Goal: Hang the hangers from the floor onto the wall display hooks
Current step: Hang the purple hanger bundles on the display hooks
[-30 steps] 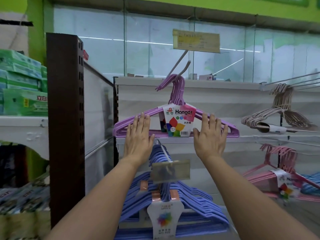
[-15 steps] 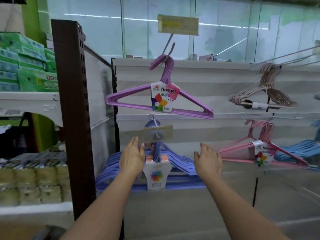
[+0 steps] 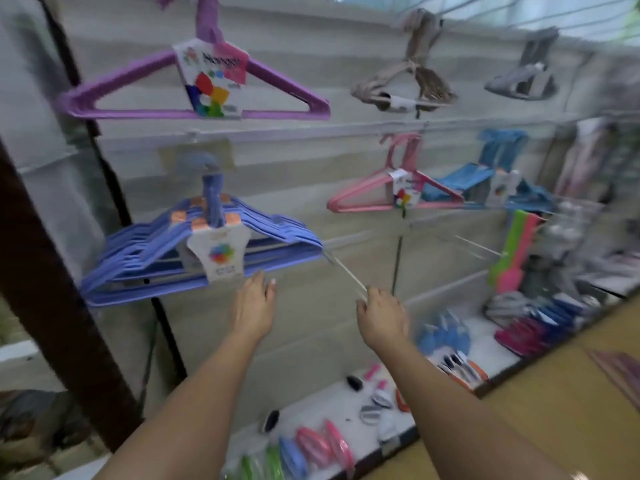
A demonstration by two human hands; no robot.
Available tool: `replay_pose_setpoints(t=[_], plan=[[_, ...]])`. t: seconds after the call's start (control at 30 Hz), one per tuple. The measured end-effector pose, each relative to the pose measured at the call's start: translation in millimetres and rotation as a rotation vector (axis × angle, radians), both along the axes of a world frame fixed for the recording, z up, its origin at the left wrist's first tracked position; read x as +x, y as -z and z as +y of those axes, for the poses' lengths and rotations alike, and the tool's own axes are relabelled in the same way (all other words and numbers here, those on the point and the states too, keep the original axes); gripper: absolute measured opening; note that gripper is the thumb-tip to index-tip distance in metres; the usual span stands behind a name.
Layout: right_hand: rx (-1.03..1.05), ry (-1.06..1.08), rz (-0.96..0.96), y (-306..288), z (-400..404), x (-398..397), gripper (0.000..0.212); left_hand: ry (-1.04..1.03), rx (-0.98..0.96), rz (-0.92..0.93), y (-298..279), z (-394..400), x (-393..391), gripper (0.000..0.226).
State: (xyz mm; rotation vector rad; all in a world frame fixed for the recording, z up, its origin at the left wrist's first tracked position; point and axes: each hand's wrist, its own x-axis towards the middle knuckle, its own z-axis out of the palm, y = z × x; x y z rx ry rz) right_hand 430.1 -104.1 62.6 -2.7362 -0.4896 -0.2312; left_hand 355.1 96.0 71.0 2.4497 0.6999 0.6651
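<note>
The purple hangers [image 3: 194, 95] hang bundled on the wall display's [image 3: 311, 188] top row, well above both my hands. Below them a thick stack of blue-violet hangers [image 3: 204, 251] hangs on its own hook, its lower bars just above my left hand [image 3: 254, 306]. That hand is raised with fingers straight and together, holding nothing. My right hand [image 3: 382, 318] sits near the tip of a bare white hook rod [image 3: 348, 277]; its fingers look loosely curled, and I cannot tell whether they touch the rod. Further right hang pink hangers [image 3: 391, 195], teal ones [image 3: 485, 181] and beige ones [image 3: 401, 88]. The bottom shelf [image 3: 332, 403] holds small clips and combs along its front edge; blur hides details. Bare wall lies between my hands.
</note>
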Motion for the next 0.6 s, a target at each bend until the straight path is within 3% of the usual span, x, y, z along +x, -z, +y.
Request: replay_pose_setpoints(t=[0.33, 0.6], plan=[[0.009, 0.393, 0.194, 86, -110, -28, 0.033, 0.368, -0.028, 0.238, 83, -99, 38, 0.044], [0.027, 0.637, 0.361, 119, -203, -62, 0.043, 0.749, 0.024, 0.353, 118, -219, 67, 0.037]])
